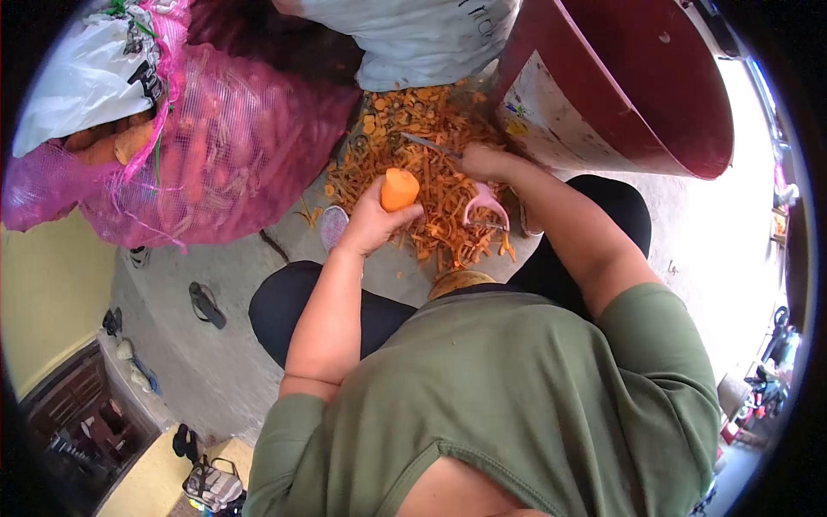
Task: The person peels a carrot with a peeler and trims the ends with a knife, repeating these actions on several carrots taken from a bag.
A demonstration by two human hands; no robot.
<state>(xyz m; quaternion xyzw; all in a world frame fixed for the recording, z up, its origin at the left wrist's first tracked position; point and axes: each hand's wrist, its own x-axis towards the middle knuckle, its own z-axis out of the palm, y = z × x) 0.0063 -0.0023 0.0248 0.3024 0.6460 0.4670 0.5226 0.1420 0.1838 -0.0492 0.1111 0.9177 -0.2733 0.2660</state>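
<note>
A bulging pink mesh sack (215, 146) blocks the upper left of the frame. A white sack (413, 39) closes the top centre, and a tilted red tub (620, 77) walls off the upper right. Between them a heap of peelings (439, 185) fills the centre. Over it are the left hand (370, 226), clasping a carrot (400, 189), and the right hand (484, 162), clasping a knife (428, 144). Bare floor (715, 250) lies open at the right edge; at left centre only a sandal (207, 304) interrupts it.

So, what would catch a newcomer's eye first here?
The peeled orange carrot gripped in the left hand, above a heap of orange carrot peelings on the floor. The right hand holds a thin metal knife; top left bulges a pink mesh sack of carrots.
</note>
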